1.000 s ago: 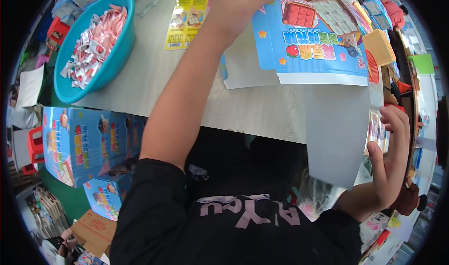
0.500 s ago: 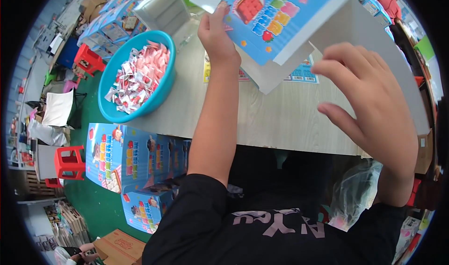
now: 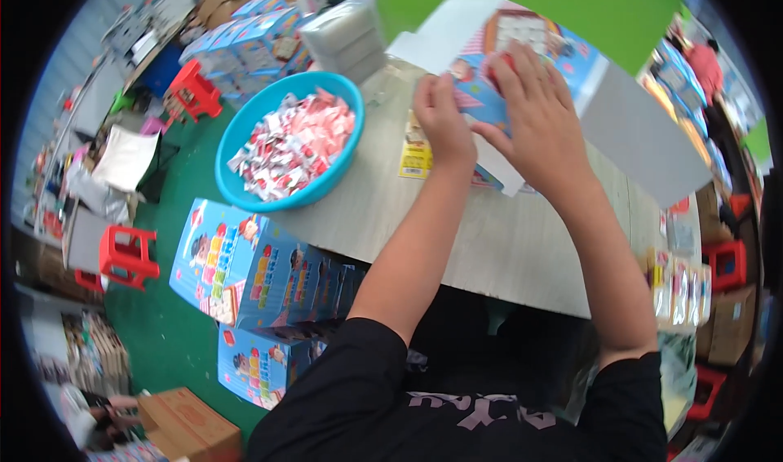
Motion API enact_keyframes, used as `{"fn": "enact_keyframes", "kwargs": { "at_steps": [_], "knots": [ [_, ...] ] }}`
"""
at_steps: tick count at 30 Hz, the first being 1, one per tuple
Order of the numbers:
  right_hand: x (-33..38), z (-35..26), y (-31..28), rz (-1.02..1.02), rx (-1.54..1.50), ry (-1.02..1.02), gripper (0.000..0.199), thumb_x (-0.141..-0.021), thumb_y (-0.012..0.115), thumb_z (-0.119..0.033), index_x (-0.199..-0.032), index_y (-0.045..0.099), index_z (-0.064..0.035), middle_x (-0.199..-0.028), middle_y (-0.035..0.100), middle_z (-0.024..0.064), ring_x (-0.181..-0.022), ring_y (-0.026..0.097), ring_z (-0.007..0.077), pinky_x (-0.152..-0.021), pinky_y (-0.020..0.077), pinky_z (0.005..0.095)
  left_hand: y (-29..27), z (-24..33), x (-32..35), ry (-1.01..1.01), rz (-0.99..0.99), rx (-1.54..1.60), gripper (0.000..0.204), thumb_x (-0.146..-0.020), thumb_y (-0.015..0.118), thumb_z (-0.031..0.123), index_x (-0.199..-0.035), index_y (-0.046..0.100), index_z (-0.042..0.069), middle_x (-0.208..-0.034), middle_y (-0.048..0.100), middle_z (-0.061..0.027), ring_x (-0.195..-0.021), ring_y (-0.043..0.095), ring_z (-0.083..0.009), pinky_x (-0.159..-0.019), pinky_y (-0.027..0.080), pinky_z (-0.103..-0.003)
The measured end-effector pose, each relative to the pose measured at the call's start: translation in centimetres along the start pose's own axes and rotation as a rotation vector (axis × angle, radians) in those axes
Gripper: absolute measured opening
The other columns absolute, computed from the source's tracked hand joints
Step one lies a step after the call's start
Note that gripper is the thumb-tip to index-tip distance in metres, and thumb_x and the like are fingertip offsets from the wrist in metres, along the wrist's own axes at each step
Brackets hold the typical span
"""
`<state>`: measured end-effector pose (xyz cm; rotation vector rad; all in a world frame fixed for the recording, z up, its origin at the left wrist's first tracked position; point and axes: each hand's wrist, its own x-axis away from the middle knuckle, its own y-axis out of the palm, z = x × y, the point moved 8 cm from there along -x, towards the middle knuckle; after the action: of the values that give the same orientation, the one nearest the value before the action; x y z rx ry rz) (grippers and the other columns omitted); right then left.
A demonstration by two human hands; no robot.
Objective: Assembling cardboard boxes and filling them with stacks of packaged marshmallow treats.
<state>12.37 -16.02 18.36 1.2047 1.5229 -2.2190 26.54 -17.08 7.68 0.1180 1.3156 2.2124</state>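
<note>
Your pale wooden table fills the middle of the view, and everything else sits around it. Against its near left edge stands a stack of blue printed cartons on the green floor. On the table's left end rests a turquoise basin heaped with small red and white packets. At the table's far side lies the flat blue printed box, partly unfolded, with a yellow leaflet just beside it toward the basin.

Both your forearms reach forward across the table. Your left hand presses down on the box's near left edge, fingers curled over the card. Your right hand lies flat with spread fingers on the box's printed face, just beside the left hand; neither hand grips anything, both simply press.

0.5 s ago, your right hand hung free in the air with open fingers, well apart from the box, and the box was lifted by your left hand alone. Now it lies down on the table under both hands.
</note>
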Motion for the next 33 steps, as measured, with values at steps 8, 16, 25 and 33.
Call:
{"fn": "enact_keyframes", "kwargs": {
  "at_steps": [8,16,25,33],
  "knots": [
    [-0.8,2.4,-0.1,-0.267,-0.240,0.069,0.075,-0.080,0.075,-0.012,-0.146,0.042,-0.0043,-0.136,0.056,0.0219,-0.125,0.053,0.0405,-0.106,0.0426,0.0431,1.1,-1.6,1.4,0.140,-0.177,-0.356,0.011,-0.089,0.060,0.012,-0.084,0.056,0.003,-0.087,0.055,-0.0114,-0.081,0.052,-0.0258,-0.074,0.041,-0.040],
    [0.2,2.9,0.3,-0.251,-0.134,0.030,0.080,-0.080,0.071,-0.006,-0.152,0.036,-0.0094,-0.159,0.034,0.0142,-0.145,0.034,0.0336,-0.117,0.0286,0.0431,3.4,1.2,2.6,0.485,-0.409,-0.573,0.010,-0.077,0.057,0.016,-0.078,0.055,0.006,-0.081,0.055,-0.0075,-0.087,0.047,-0.0265,-0.090,0.032,-0.040],
    [0.3,5.5,2.4,-0.352,-0.324,0.045,0.079,-0.084,0.069,-0.005,-0.154,0.034,-0.0094,-0.154,0.043,0.0144,-0.142,0.039,0.0342,-0.114,0.0338,0.0413,2.6,-1.0,2.1,0.444,-0.330,-0.638,0.016,-0.074,0.065,0.024,-0.076,0.062,0.009,-0.085,0.058,-0.0053,-0.095,0.050,-0.0263,-0.095,0.030,-0.042],
    [0.5,7.5,2.7,-0.439,-0.496,-0.069,0.063,-0.096,0.056,-0.011,-0.154,0.033,-0.0038,-0.154,0.041,0.0198,-0.140,0.043,0.0303,-0.115,0.0328,0.0400,4.6,-3.1,2.3,0.425,-0.369,-0.584,0.016,-0.065,0.068,0.026,-0.068,0.068,0.010,-0.081,0.059,-0.0061,-0.100,0.048,-0.0299,-0.097,0.026,-0.047]
  ]
}}
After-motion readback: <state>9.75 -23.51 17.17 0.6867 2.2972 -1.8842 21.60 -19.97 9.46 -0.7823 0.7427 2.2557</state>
